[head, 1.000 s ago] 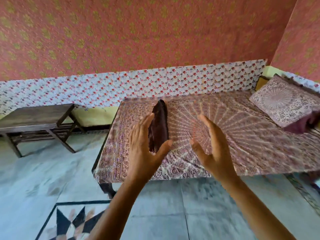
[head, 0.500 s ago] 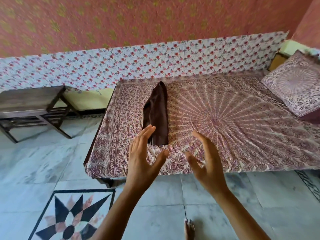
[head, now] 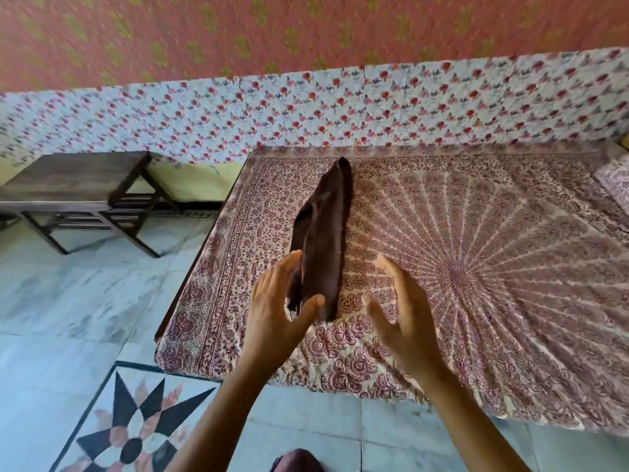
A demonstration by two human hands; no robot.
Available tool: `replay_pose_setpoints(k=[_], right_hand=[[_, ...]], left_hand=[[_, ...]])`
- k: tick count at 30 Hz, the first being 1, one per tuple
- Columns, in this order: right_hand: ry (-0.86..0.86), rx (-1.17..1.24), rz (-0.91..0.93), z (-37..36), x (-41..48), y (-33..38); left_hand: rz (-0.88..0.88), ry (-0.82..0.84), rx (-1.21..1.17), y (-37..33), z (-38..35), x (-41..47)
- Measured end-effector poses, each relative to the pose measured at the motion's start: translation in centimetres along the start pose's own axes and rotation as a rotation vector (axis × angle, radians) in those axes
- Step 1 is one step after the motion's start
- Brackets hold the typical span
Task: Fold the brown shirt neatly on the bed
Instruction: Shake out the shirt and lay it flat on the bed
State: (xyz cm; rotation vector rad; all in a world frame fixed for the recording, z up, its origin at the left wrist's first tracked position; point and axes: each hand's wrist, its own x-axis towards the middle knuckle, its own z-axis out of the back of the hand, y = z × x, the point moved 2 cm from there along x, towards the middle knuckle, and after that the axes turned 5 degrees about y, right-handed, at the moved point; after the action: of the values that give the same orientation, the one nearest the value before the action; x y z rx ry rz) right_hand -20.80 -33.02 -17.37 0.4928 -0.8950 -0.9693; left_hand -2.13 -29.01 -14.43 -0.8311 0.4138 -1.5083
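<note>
The only view comes from a wide-angle camera on the person's head, placed at the near long side of the bed [head: 476, 267] and facing forward and steeply down across it to the wall [head: 306, 28] behind. It is close in: both forearms enter from the bottom edge, with the left hand [head: 272, 321] and right hand [head: 405, 321] mid-picture. The floor [head: 68, 301] and a bench [head: 68, 178] fill the left.

Left hand [head: 272, 321] and right hand [head: 405, 321] advanced to shirt [head: 323, 240] at frame centre: left now overlaps its lower left edge, right just beside lower end. Pillow [head: 612, 178] slid almost off right edge.
</note>
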Motion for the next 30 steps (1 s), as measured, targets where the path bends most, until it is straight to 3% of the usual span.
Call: replay_pose_setpoints(k=[21,30], right_hand=[[0.066,-0.036,-0.181,-10.8,26.5,-14.1],[0.064,-0.069,-0.223,-15.8,34.1,-25.3]], left_hand=[[0.048,0.103,-0.043,15.5,-4.1,30.0],[0.108,0.213,0.003,23.6,-10.5,40.5]])
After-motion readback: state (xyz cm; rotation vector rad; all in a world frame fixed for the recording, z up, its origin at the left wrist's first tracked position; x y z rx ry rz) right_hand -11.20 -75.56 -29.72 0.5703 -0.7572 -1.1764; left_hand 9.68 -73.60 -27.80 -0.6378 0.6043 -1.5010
